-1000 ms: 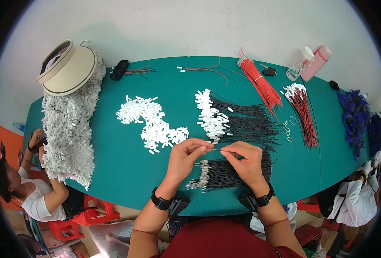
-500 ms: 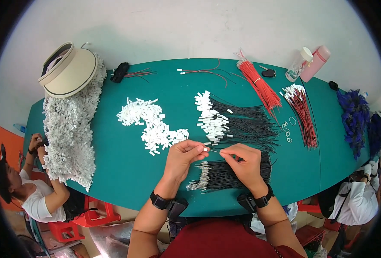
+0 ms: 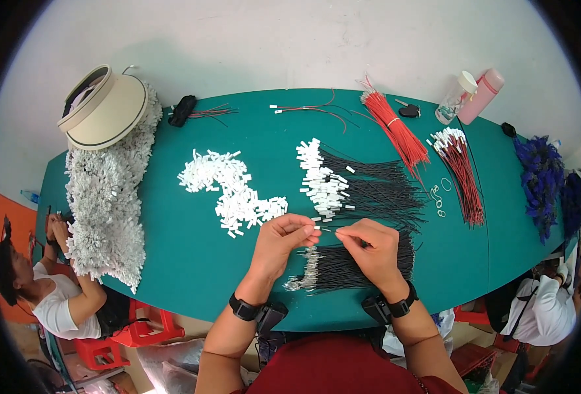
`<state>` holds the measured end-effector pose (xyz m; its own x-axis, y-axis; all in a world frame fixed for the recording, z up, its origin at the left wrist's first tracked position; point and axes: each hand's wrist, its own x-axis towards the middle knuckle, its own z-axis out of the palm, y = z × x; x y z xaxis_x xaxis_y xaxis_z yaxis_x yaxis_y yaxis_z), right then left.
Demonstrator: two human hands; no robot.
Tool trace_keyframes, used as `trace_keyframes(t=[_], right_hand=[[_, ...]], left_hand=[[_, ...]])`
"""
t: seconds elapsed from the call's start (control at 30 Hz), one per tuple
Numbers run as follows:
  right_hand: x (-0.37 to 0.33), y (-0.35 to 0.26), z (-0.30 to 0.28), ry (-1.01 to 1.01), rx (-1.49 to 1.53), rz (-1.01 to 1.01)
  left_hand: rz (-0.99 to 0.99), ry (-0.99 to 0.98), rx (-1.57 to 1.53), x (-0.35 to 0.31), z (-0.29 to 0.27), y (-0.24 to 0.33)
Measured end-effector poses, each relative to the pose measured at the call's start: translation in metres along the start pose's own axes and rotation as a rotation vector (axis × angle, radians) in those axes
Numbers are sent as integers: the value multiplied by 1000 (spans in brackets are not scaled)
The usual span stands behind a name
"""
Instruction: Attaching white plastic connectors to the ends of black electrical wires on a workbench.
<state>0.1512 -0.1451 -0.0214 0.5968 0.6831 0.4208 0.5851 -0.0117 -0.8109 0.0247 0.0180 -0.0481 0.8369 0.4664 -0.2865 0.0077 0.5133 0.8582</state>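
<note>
Between its thumb and fingertips my left hand (image 3: 282,241) pinches a small white connector housing (image 3: 317,228). Just to the right, my right hand (image 3: 371,244) is closed in a pinch on a thin wire, whose metal-tipped end lies close to the housing; whether it enters it is too small to tell. Below the hands lies a row of black wires (image 3: 359,268) with bare metal terminals at their left ends. Beyond them are black wires (image 3: 375,187) whose left ends carry white housings (image 3: 320,180). A heap of loose white housings (image 3: 228,190) spreads left of these.
At the back lie a red wire bundle (image 3: 395,131), a key (image 3: 408,109) and a few red wires (image 3: 310,109). Dark red wires (image 3: 461,177), a pink bottle (image 3: 483,96) and a clear cup (image 3: 456,98) stand right. A visor (image 3: 106,108) tops white bundles (image 3: 106,210). People sit at both sides.
The white housing has turned slightly in my left fingertips, and the right-hand pinch has shifted a little. Both arms stay nearly in place. The person at left has moved their hands.
</note>
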Motion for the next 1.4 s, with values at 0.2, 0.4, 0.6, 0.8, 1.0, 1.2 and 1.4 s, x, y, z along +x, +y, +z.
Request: trace_keyframes(t=[0.2,0.4,0.6,0.8,1.0,1.2,1.4], right_hand=[[1,2,0,-2,3,1],[2,2,-2,-24,-21,-7],[2,2,-1,-37,-7,-7],[1,3,-1,-45,4,-1],[1,5,0,-66,25,-5],[-1,9,4,-76,-1,-49],[4,3,-2,-155,-9,37]], left_hand=[[96,-6,117,-1,4,1],[89,-28,109,-2,2,1],[89,-44,110,-2,3,-1],[78,-51,134,-3,3,-3],[29,-49,127,-4,6,-2],[10,-56,111,-4,7,-1],[4,-67,176,-3,3,3]])
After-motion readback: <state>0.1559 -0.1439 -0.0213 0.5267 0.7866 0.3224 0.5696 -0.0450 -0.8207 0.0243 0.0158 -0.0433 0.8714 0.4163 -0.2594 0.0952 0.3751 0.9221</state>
